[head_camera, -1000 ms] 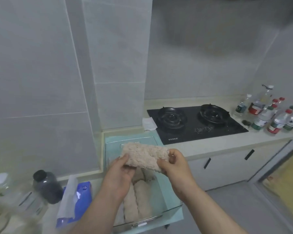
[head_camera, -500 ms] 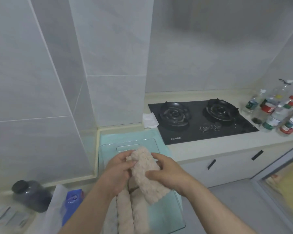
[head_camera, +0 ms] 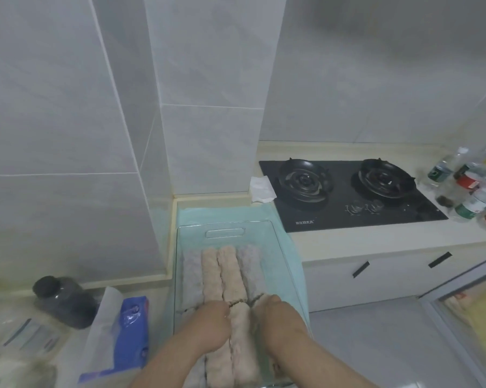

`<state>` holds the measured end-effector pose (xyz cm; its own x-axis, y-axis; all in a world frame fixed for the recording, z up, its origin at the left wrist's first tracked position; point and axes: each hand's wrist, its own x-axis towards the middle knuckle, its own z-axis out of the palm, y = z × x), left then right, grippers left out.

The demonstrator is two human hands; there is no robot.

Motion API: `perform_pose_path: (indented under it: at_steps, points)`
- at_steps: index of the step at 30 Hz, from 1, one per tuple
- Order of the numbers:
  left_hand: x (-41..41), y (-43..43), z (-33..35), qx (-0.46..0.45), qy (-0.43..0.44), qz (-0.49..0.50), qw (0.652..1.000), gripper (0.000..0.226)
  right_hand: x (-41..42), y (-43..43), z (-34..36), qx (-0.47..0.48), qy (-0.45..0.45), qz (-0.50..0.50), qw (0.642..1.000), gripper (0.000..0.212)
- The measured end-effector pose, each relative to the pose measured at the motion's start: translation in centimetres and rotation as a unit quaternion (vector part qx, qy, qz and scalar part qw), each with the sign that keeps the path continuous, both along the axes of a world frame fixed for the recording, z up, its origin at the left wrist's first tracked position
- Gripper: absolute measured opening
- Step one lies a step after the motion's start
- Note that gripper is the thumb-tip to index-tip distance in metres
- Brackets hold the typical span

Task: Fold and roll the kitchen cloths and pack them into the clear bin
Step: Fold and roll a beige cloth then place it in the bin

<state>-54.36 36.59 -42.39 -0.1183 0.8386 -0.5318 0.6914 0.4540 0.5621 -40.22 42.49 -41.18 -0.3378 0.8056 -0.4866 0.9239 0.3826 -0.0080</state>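
Observation:
The clear bin [head_camera: 225,226] stands on a teal mat at the counter's corner. Several beige rolled cloths [head_camera: 211,271] lie side by side in its far half. More rolls fill the near half. My left hand [head_camera: 208,329] and my right hand [head_camera: 281,322] are both down inside the bin, one on each side of a rolled cloth [head_camera: 240,334]. They hold it between them with the fingers tucked down out of sight. The roll lies lengthwise in line with the others.
A black two-burner hob [head_camera: 348,191] lies to the right, with a white tissue [head_camera: 260,189] at its left edge. Several bottles [head_camera: 474,189] stand at the far right. A dark jar [head_camera: 65,301] and a blue packet [head_camera: 129,331] sit left of the bin.
A second ago both hands held the cloth up above the bin. They rolled it, then lowered it into the bin's near half. The camera tilted down.

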Motion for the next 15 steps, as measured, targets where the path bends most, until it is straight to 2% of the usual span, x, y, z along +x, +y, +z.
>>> perform_pose_path:
  at_steps: [3,5,9,12,15]
  points:
    - [0.0,-0.3,0.1,-0.021,-0.012,-0.003,1.0,0.02,-1.1,1.1,-1.1,-0.05,-0.043,-0.002,0.998,0.046]
    - [0.0,-0.5,0.0,-0.042,-0.027,-0.006,0.999,0.019,-1.6,1.2,-1.9,-0.102,-0.017,-0.051,0.993,0.05]
    - [-0.1,-0.7,0.4,-0.053,-0.047,0.007,0.997,0.031,-1.6,0.0,-2.8,-0.114,0.068,-0.168,0.977,0.061]
    - [-0.2,-0.8,0.6,-0.063,-0.059,0.014,0.996,0.041,-1.7,-0.2,-3.1,-0.135,0.068,-0.157,0.976,0.065]
    - [-0.2,-1.0,0.7,-0.059,-0.063,0.02,0.996,0.041,-1.4,-0.1,-3.1,-0.183,0.084,-0.135,0.97,0.071]
